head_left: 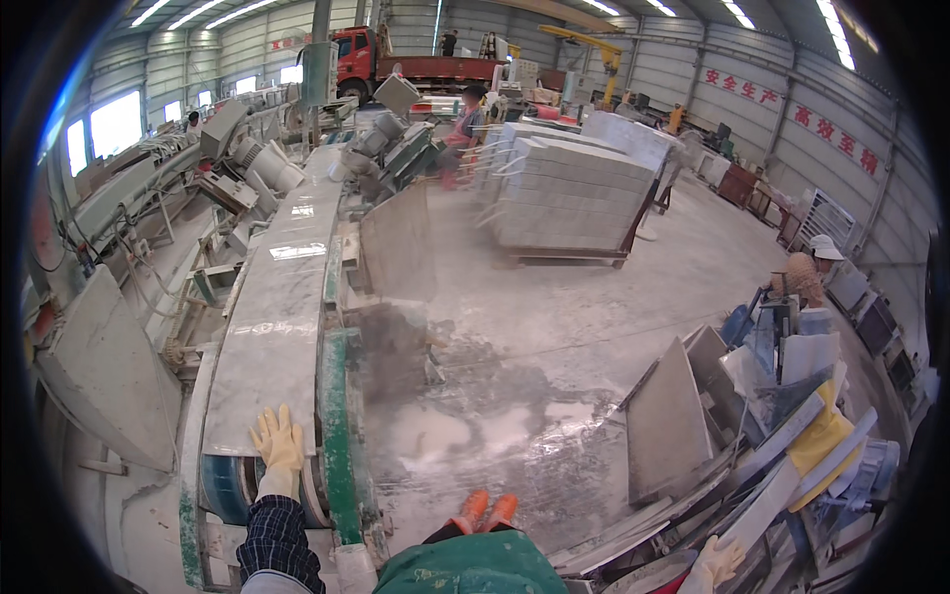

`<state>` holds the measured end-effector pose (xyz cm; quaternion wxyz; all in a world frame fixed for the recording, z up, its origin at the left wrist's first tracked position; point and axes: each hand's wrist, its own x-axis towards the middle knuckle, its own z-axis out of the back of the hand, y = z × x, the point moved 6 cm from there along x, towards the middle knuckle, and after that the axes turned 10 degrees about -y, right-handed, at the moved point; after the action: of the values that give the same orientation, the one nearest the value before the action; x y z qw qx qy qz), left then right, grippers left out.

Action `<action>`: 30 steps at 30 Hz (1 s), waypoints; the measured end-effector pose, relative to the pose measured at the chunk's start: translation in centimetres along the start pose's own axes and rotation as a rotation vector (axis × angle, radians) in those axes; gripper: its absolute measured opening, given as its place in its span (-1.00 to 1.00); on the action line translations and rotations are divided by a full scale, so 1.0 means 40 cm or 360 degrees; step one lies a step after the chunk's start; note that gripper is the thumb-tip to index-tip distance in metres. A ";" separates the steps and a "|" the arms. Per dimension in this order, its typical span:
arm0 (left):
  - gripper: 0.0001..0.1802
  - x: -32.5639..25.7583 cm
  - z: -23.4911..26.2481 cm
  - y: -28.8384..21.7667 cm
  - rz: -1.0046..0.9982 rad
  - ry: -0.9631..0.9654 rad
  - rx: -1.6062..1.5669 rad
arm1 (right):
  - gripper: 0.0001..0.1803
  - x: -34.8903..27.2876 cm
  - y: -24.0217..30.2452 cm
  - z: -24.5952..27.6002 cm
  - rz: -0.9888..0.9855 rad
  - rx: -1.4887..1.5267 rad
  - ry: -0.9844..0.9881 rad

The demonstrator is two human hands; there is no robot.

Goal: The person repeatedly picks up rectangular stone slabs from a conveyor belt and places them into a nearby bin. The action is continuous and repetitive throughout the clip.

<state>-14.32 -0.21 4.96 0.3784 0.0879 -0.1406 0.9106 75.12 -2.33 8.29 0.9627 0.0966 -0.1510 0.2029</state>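
A long polished grey stone slab (267, 346) lies on the roller conveyor (339, 436), its near end over a blue roller (227, 487). Flat on that near end rests my left hand (278, 444) in a pale yellow rubber glove, fingers spread. Far off to the right, my right hand (716, 562), gloved the same way, is beside a pale stone strip (757, 510) among leaning offcuts. Its fingers look stretched out and apart; whether they touch the strip is hard to tell.
Wet concrete floor (515, 426) lies between the conveyor and leaning slabs (673, 426) on my right. A pallet stack of pale stone blocks (574, 198) stands ahead. Motorised machines (262, 163) flank the conveyor. One person (802, 277) is at the right, another (465, 124) ahead.
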 end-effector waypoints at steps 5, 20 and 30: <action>-0.34 0.008 -0.006 0.005 0.0011 -0.0074 -0.0050 | -0.09 -0.012 0.002 0.042 -0.0142 -0.0004 0.0115; -0.53 -0.069 0.100 0.170 0.0498 -0.0810 -0.1853 | -0.12 0.170 0.001 0.083 -0.1297 0.2846 0.0780; -0.51 -0.215 0.088 -0.357 0.0727 0.0958 -0.2866 | -0.31 -0.166 0.496 0.091 -0.0421 0.2225 0.1300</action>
<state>2.08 2.55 8.68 0.1386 -0.4998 -0.6948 0.4983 60.09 12.20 11.98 0.6752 0.6098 0.3854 0.1540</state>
